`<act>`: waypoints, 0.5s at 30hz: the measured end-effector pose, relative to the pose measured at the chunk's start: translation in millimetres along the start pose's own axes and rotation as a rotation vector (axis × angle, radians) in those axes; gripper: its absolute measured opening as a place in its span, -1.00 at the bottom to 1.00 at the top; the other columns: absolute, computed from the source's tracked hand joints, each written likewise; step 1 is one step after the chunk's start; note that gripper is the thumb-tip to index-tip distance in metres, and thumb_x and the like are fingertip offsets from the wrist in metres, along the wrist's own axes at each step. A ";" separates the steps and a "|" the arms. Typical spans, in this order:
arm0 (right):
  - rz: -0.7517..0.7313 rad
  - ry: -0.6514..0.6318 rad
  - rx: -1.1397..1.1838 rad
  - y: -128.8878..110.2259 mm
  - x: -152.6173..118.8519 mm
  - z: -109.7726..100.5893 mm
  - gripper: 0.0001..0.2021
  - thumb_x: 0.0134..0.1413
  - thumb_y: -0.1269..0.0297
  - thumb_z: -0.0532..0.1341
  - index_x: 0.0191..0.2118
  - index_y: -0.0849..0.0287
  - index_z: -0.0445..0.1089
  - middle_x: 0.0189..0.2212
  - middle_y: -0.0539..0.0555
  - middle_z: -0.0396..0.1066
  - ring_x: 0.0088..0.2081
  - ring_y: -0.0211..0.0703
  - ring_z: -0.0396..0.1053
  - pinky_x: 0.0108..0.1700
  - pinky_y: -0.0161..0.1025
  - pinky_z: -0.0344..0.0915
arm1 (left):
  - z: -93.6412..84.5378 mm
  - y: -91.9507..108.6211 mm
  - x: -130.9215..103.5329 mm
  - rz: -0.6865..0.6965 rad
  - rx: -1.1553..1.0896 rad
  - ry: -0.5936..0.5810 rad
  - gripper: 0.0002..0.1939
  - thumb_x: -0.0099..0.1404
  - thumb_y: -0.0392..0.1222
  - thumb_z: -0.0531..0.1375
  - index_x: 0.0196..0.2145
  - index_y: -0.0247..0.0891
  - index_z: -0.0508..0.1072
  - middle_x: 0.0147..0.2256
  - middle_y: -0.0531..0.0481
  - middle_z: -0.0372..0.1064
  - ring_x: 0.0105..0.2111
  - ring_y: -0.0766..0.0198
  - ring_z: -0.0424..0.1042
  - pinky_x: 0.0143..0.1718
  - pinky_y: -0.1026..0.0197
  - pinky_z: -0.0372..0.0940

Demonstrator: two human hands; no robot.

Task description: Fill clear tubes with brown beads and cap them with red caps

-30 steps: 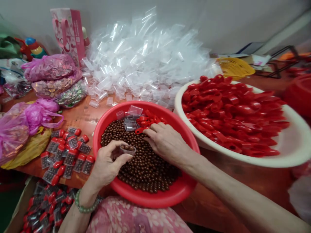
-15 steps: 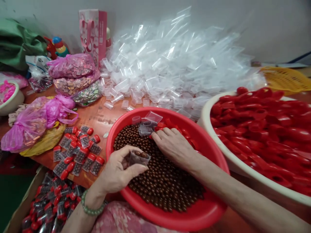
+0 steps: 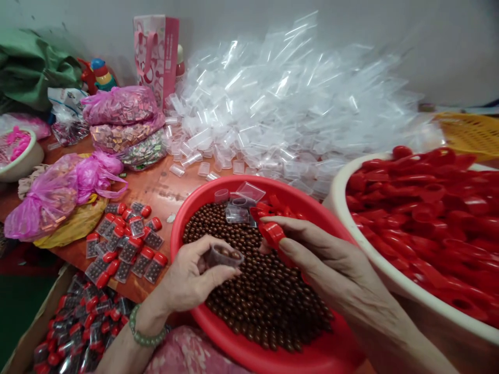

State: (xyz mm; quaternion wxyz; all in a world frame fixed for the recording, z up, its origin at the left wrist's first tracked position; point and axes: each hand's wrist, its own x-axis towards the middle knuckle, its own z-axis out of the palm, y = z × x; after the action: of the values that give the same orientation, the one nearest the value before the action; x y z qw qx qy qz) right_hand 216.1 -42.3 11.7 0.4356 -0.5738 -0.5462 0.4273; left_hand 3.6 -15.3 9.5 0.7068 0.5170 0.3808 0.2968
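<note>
My left hand [image 3: 195, 272] is closed around a small clear plastic container [image 3: 225, 258], its open mouth facing up and brown balls showing inside. Between the thumb and fingers of my right hand [image 3: 327, 259] is a red plastic cap [image 3: 274, 232], a little to the right of the container and apart from it. Both hands are over a red basin [image 3: 180, 218] that holds a mass of shiny brown balls [image 3: 268, 306]. A few empty clear containers [image 3: 237, 212] and some red caps [image 3: 286, 208] lie at the basin's far side.
Filled, red-capped containers [image 3: 130, 244] lie on the table left of the basin, with more in a carton [image 3: 42, 311] below. A heap of clear containers [image 3: 280, 114] rises behind. At right stands a white tub [image 3: 343, 208] of red plastic parts. Pink bags [image 3: 120, 109] sit at back left.
My right hand has come up from the far side of the basin, toward the right and nearer, with a red cap now in its fingers. My left hand still holds the container.
</note>
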 end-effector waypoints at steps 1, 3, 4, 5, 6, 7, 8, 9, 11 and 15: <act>0.007 -0.027 0.040 -2.1 -1.7 2.0 -0.73 0.21 0.07 0.18 -0.01 -0.03 0.39 -0.33 0.00 0.50 -0.28 -0.15 0.47 -0.13 -0.24 0.39 | 0.8 0.1 0.0 -0.005 0.007 0.012 -0.77 0.19 -0.18 0.28 -0.21 -0.31 0.40 -0.33 -0.03 0.44 -0.33 0.30 0.43 -0.24 0.26 0.30; 0.026 -0.061 0.122 -5.8 -3.5 6.4 -0.72 0.22 0.05 0.17 -0.01 -0.01 0.35 -0.42 -0.01 0.47 -0.36 -0.17 0.45 -0.20 -0.24 0.40 | 2.8 0.9 -0.8 -0.015 0.009 -0.005 -0.78 0.21 -0.18 0.27 -0.21 -0.30 0.39 -0.33 -0.04 0.44 -0.32 0.30 0.44 -0.24 0.26 0.31; 0.044 -0.059 0.156 -7.2 -3.7 8.6 -0.71 0.21 0.03 0.18 -0.02 0.00 0.33 -0.42 0.00 0.47 -0.38 -0.16 0.46 -0.22 -0.24 0.41 | 3.9 1.5 -1.3 -0.016 0.001 -0.030 -0.78 0.22 -0.17 0.26 -0.20 -0.30 0.39 -0.32 -0.05 0.45 -0.30 0.29 0.45 -0.23 0.26 0.32; 0.058 -0.039 0.183 -8.3 -3.5 10.7 -0.70 0.19 0.01 0.19 -0.03 0.00 0.31 -0.40 0.02 0.48 -0.38 -0.15 0.46 -0.25 -0.24 0.41 | 5.0 2.1 -1.6 -0.014 -0.010 -0.048 -0.78 0.23 -0.17 0.25 -0.19 -0.31 0.38 -0.30 -0.06 0.44 -0.28 0.28 0.46 -0.22 0.25 0.33; 0.073 -0.007 0.204 -8.9 -3.1 12.6 -0.68 0.16 -0.02 0.21 -0.04 0.00 0.29 -0.35 0.05 0.49 -0.37 -0.14 0.47 -0.28 -0.24 0.42 | 6.2 2.6 -1.7 -0.011 -0.021 -0.049 -0.77 0.23 -0.17 0.25 -0.18 -0.31 0.38 -0.28 -0.07 0.44 -0.27 0.28 0.46 -0.21 0.24 0.34; 0.084 0.031 0.220 -8.9 -2.5 14.3 -0.65 0.14 -0.04 0.22 -0.03 -0.01 0.27 -0.30 0.06 0.49 -0.35 -0.12 0.49 -0.29 -0.24 0.42 | 7.3 2.8 -1.5 -0.011 -0.029 -0.037 -0.77 0.23 -0.16 0.25 -0.19 -0.31 0.37 -0.27 -0.07 0.44 -0.27 0.28 0.46 -0.20 0.24 0.34; 0.087 0.067 0.231 -8.2 -1.8 15.8 -0.63 0.14 -0.05 0.21 -0.01 -0.03 0.25 -0.25 0.08 0.49 -0.32 -0.11 0.50 -0.30 -0.23 0.42 | 8.5 2.7 -1.0 -0.013 -0.035 -0.021 -0.76 0.23 -0.15 0.26 -0.20 -0.31 0.37 -0.27 -0.07 0.43 -0.28 0.29 0.46 -0.20 0.24 0.35; 0.088 0.095 0.238 -7.0 -1.1 17.1 -0.61 0.14 -0.06 0.20 0.02 -0.06 0.23 -0.21 0.09 0.49 -0.28 -0.10 0.50 -0.29 -0.22 0.43 | 9.9 2.2 -0.3 -0.019 -0.041 -0.013 -0.76 0.22 -0.14 0.26 -0.21 -0.31 0.37 -0.26 -0.07 0.43 -0.28 0.30 0.45 -0.21 0.24 0.35; 0.081 0.120 0.244 -3.5 0.2 18.8 -0.62 0.17 -0.05 0.15 0.06 -0.10 0.20 -0.16 0.09 0.49 -0.23 -0.09 0.50 -0.27 -0.20 0.43 | 13.3 0.4 1.9 -0.027 -0.071 -0.013 -0.75 0.21 -0.12 0.27 -0.24 -0.30 0.35 -0.25 -0.07 0.42 -0.31 0.33 0.44 -0.23 0.27 0.34; 0.099 0.108 0.264 2.9 0.6 20.6 -0.69 0.17 0.01 0.16 0.00 -0.08 0.23 -0.19 0.08 0.50 -0.16 -0.07 0.50 -0.18 -0.15 0.43 | 21.8 -5.2 8.0 -0.059 -0.165 0.043 -0.70 0.16 -0.09 0.30 -0.31 -0.26 0.27 -0.31 0.02 0.38 -0.41 0.38 0.41 -0.34 0.30 0.30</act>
State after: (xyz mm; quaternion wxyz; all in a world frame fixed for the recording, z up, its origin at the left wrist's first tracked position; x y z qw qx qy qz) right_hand 196.9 -41.0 3.6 0.5144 -0.5601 -0.4319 0.4849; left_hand 26.4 -21.2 6.5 0.7471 0.4390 0.3853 0.3173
